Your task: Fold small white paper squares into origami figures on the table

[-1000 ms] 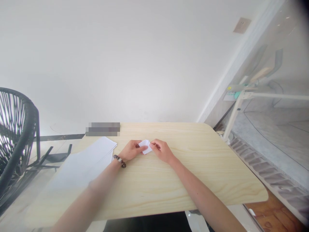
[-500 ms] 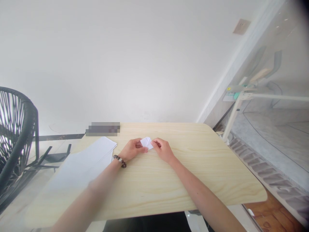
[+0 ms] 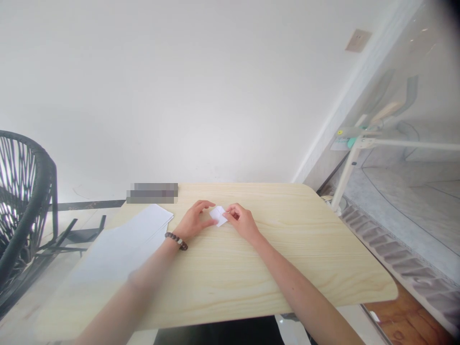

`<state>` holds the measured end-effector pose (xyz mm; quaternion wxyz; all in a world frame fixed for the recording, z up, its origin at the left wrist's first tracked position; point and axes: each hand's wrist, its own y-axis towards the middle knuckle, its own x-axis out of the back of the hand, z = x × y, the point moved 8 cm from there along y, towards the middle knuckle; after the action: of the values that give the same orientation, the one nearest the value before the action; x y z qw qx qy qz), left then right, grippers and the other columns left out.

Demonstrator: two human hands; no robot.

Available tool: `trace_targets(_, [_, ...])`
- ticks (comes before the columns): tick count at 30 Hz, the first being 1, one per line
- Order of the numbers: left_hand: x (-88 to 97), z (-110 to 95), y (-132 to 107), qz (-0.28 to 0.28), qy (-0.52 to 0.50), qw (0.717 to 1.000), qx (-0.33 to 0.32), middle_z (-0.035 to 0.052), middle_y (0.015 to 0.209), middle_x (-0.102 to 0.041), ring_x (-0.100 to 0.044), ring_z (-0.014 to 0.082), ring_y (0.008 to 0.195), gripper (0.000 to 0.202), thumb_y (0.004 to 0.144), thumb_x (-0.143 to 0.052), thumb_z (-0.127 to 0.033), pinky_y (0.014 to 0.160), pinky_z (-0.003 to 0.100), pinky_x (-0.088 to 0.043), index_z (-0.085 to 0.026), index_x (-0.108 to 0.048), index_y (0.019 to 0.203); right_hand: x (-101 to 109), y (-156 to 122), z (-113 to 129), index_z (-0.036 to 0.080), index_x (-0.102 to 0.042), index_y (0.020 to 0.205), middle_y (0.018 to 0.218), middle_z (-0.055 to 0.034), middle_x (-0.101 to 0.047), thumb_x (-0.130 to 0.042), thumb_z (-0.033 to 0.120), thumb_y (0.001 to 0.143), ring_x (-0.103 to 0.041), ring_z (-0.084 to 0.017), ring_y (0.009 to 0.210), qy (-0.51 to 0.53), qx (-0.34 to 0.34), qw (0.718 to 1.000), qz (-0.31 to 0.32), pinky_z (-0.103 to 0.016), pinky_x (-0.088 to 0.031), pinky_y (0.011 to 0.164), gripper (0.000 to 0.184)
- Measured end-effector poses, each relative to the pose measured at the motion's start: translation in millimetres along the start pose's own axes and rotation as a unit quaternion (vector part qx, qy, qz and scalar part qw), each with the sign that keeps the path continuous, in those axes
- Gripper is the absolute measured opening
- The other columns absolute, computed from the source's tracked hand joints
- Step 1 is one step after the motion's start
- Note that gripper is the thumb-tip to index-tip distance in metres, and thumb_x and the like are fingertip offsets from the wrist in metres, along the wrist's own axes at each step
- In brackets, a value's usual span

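A small folded piece of white paper (image 3: 218, 216) with crease lines is held over the middle of the wooden table (image 3: 287, 268). My right hand (image 3: 241, 220) pinches its right edge between thumb and fingertips. On the other side, my left hand (image 3: 197, 219) has thumb and fingers spread apart, with the thumb tip at the paper's lower left edge and the fingertips near its top. A beaded bracelet (image 3: 177, 240) circles my left wrist.
Larger white sheets (image 3: 122, 244) lie at the left of the table, partly under my left forearm. A blurred-out dark object (image 3: 152, 193) sits at the back left edge. A dark woven chair (image 3: 43, 177) stands left; a white metal frame (image 3: 348, 172) stands right.
My left fingers have opened away from the paper, where they were closed on it before. The paper has turned slightly and sits a little lower. My right hand keeps its pinch.
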<state>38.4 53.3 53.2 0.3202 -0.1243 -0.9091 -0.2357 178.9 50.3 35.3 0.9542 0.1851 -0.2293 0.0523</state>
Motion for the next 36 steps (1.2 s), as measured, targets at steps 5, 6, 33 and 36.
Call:
trace_targets(5, [-9.5,-5,-3,0.025,0.115,0.992,-0.037,0.0056,0.102,-0.051,-0.045,0.0204,0.097,0.039,0.067,-0.053,-0.04,0.086,0.033,-0.034,-0.023,-0.053,0.102,-2,0,3,0.018,-0.053,0.073,0.067,0.0003,-0.054,-0.049,0.031,0.073,-0.048,-0.01,0.062,-0.111,0.032,0.993,0.003,-0.023,-0.038,0.061,0.013])
trace_targets(6, [-11.1,-4,-4,0.028,0.133,0.99,-0.035,0.006,0.103,-0.051,-0.044,0.0213,0.098,0.039,0.069,-0.052,-0.04,0.087,0.034,-0.033,-0.022,-0.054,0.103,-2,0,4,0.018,-0.055,0.072,0.071,-0.0009,-0.054,-0.051,0.029,0.072,-0.049,-0.011,0.069,-0.133,0.045,0.99,0.003,-0.024,-0.038,0.066,0.012])
trace_targets(33, [-12.0,-12,-5,0.047,0.109,0.992,-0.039,0.0068,0.09,-0.053,-0.046,0.0188,0.087,0.033,0.079,-0.037,-0.037,0.081,0.032,-0.035,-0.022,-0.056,0.101,12,3,16,0.017,-0.057,0.077,0.079,-0.0048,-0.056,-0.039,0.028,0.081,-0.051,-0.013,0.074,-0.063,0.105,0.992,0.01,-0.025,-0.04,0.068,0.022])
trace_targets(36, [-9.3,-11,-4,0.034,0.045,0.998,-0.007,0.0055,0.09,-0.056,-0.048,0.0178,0.087,0.032,0.08,-0.036,-0.035,0.081,0.03,-0.036,-0.021,-0.055,0.101,15,2,19,0.018,-0.057,0.077,0.081,-0.0055,-0.056,-0.04,0.027,0.08,-0.051,-0.014,0.076,-0.043,0.108,0.993,-0.013,-0.026,-0.041,0.07,0.02])
